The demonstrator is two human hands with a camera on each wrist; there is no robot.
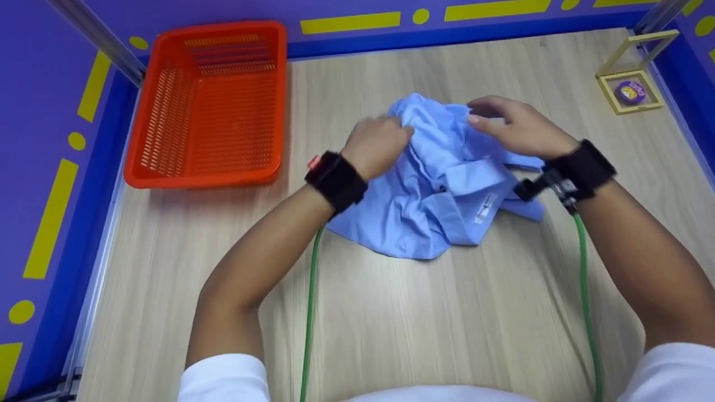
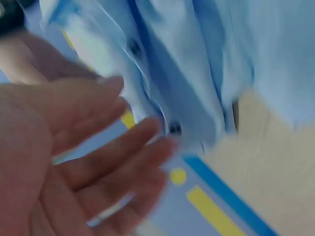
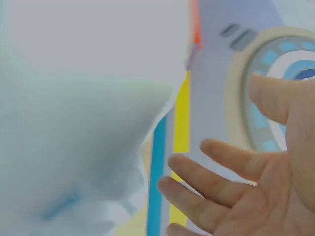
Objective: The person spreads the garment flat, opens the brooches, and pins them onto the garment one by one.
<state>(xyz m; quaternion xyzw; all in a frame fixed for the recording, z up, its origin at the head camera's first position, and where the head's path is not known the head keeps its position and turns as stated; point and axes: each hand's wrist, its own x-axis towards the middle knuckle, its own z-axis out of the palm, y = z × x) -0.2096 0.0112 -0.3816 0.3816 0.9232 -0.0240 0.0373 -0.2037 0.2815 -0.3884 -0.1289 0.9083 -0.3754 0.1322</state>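
A crumpled light-blue shirt (image 1: pixel 430 184) with dark buttons and a white label lies on the wooden table. My left hand (image 1: pixel 377 146) is blurred at the shirt's upper left edge. In the left wrist view, the fingers (image 2: pixel 123 172) of that hand are loosely bent beside the buttoned front of the shirt (image 2: pixel 182 64), with no cloth between them. At the shirt's upper right, my right hand (image 1: pixel 516 125) has its thumb and fingers spread apart. The right wrist view shows its palm facing the pale, blurred cloth (image 3: pixel 88 137), with a gap between fingers and fabric.
An orange-red plastic basket (image 1: pixel 279 111) stands at the back left. A small wooden frame (image 1: pixel 614 97) with a round purple item (image 1: pixel 631 92) is at the back right. Blue-and-yellow panels (image 1: pixel 349 23) border the table. Green cables (image 1: pixel 311 312) run from both wrist bands.
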